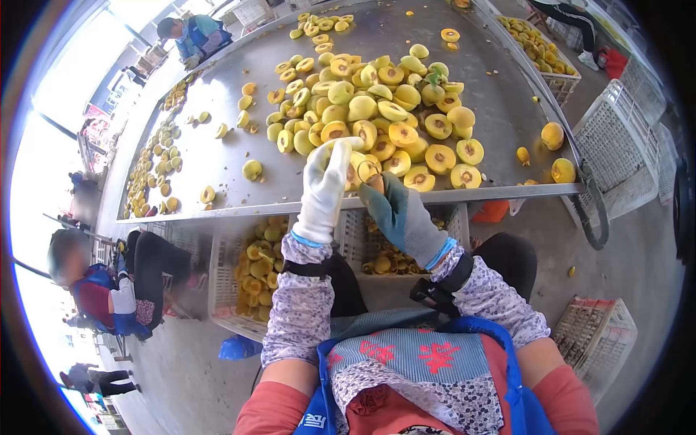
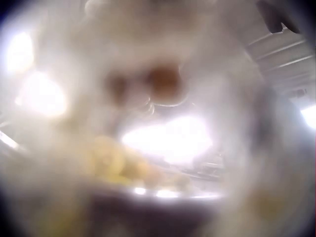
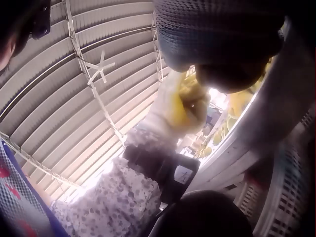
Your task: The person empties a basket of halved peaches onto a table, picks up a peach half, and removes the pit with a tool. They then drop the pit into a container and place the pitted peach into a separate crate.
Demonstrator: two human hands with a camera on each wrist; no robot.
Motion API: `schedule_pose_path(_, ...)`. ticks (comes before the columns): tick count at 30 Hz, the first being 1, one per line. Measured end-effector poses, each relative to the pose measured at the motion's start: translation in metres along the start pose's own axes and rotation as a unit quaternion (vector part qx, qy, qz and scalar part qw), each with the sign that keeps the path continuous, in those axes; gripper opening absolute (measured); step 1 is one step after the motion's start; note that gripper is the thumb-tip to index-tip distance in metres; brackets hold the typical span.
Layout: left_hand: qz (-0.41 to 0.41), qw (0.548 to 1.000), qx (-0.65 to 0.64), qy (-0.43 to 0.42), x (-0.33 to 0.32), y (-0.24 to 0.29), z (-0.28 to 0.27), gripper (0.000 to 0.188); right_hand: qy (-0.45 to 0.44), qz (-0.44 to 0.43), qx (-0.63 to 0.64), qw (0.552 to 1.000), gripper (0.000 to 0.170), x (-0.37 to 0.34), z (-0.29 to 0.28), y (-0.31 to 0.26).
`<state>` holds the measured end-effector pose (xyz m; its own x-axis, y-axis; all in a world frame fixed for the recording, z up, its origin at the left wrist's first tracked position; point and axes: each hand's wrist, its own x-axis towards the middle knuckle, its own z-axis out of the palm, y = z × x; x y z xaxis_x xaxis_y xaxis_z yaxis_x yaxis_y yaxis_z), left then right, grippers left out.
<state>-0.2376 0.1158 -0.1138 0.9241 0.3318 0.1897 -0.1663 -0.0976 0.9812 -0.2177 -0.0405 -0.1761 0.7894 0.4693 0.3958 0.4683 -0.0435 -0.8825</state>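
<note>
At the surface's (image 1: 507,130) near edge, your left hand (image 1: 324,190) holds a fruit half (image 1: 353,176), your right hand (image 1: 402,219) a looped tool (image 1: 375,183). The surface carries a fruit pile (image 1: 362,108).

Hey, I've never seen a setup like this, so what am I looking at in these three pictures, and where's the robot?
There's no robot here, just a person wearing gloves and cameras. The big picture comes from the head, looking down over the lap. The other two come from the wrists; the left one is badly blurred, and the right one looks up past the left arm to the roof.

On the metal table lies a heap of yellow fruit, much of it cut open. Plastic crates holding more fruit sit underneath.

The left hand, in a white glove, holds a piece of yellow fruit. The right hand, gloved in grey and teal, is right beside it; what it holds, if anything, is too unclear to name.
</note>
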Motion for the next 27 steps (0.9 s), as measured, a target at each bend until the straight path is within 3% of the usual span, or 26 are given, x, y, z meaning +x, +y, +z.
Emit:
schedule_pose_path(1, -0.002, 1.0, -0.003, -0.003, -0.008, 0.001, 0.013, 0.028, -0.008, -0.05, -0.042, 0.998, 0.026, -0.001, -0.001, 0.001)
schedule_pose_path(3, 0.134, 0.987, 0.081, 0.027, -0.022, 0.009, 0.037, 0.021, -0.018, -0.036, -0.032, 0.999, 0.027, -0.004, -0.003, 0.001)
schedule_pose_path(4, 0.132, 0.988, 0.078, 0.026, -0.023, 0.003, 0.038, 0.021, -0.029, -0.026, -0.018, 0.999, 0.028, -0.005, -0.004, 0.002)
schedule_pose_path(5, 0.216, 0.949, 0.225, 0.051, -0.023, -0.006, 0.039, 0.017, -0.029, -0.024, -0.021, 0.999, 0.028, -0.006, -0.006, 0.002)
schedule_pose_path(6, 0.294, 0.88, 0.365, 0.073, -0.023, -0.012, 0.039, 0.013, -0.022, 0.01, -0.014, 1.0, 0.028, -0.007, -0.008, 0.002)
schedule_pose_path(7, 0.248, 0.912, 0.315, 0.083, -0.026, -0.017, 0.045, 0.025, -0.015, 0.043, -0.006, 0.999, 0.028, -0.007, -0.009, 0.003)
schedule_pose_path(8, 0.246, 0.914, 0.313, 0.08, -0.024, -0.024, 0.044, 0.025, -0.014, 0.047, -0.008, 0.999, 0.028, -0.008, -0.008, 0.006)
schedule_pose_path(10, 0.28, 0.895, 0.34, 0.067, -0.021, -0.034, 0.038, 0.046, -0.044, 0.063, 0.016, 0.997, 0.026, -0.01, -0.003, 0.012)
schedule_pose_path(14, 0.34, 0.854, 0.383, 0.086, -0.021, -0.034, 0.042, 0.049, -0.032, 0.085, 0.007, 0.996, 0.031, -0.009, -0.002, 0.013)
schedule_pose_path(16, 0.295, 0.879, 0.352, 0.125, -0.025, -0.036, 0.046, 0.033, -0.037, 0.009, 0.022, 0.999, 0.036, -0.012, 0.003, 0.021)
schedule_pose_path(17, 0.294, 0.88, 0.351, 0.124, -0.026, -0.041, 0.047, 0.033, -0.037, 0.011, 0.022, 0.999, 0.036, -0.012, 0.003, 0.021)
schedule_pose_path(19, 0.295, 0.866, 0.356, 0.19, -0.027, -0.046, 0.05, 0.023, -0.105, 0.119, 0.077, 0.984, 0.036, -0.01, 0.0, 0.019)
schedule_pose_path(20, 0.294, 0.866, 0.357, 0.19, -0.029, -0.041, 0.052, 0.023, -0.106, 0.12, 0.077, 0.984, 0.036, -0.01, -0.002, 0.015)
schedule_pose_path(21, 0.201, 0.946, 0.185, 0.177, -0.031, -0.035, 0.055, 0.031, -0.128, 0.121, 0.051, 0.983, 0.037, -0.01, -0.005, 0.011)
schedule_pose_path(22, 0.099, 0.983, 0.005, 0.156, -0.032, -0.026, 0.058, 0.041, -0.149, 0.123, 0.026, 0.981, 0.037, -0.011, -0.006, 0.009)
schedule_pose_path(23, 0.098, 0.983, 0.005, 0.156, -0.031, -0.023, 0.055, 0.041, -0.15, 0.123, 0.026, 0.981, 0.037, -0.013, -0.005, 0.011)
schedule_pose_path(25, -0.088, 0.978, -0.176, 0.065, -0.027, -0.018, 0.046, 0.056, -0.123, 0.133, 0.09, 0.979, 0.033, -0.016, -0.002, 0.01)
schedule_pose_path(27, -0.083, 0.981, -0.161, 0.067, -0.027, -0.021, 0.047, 0.055, -0.151, 0.181, 0.101, 0.967, 0.037, -0.017, -0.009, -0.003)
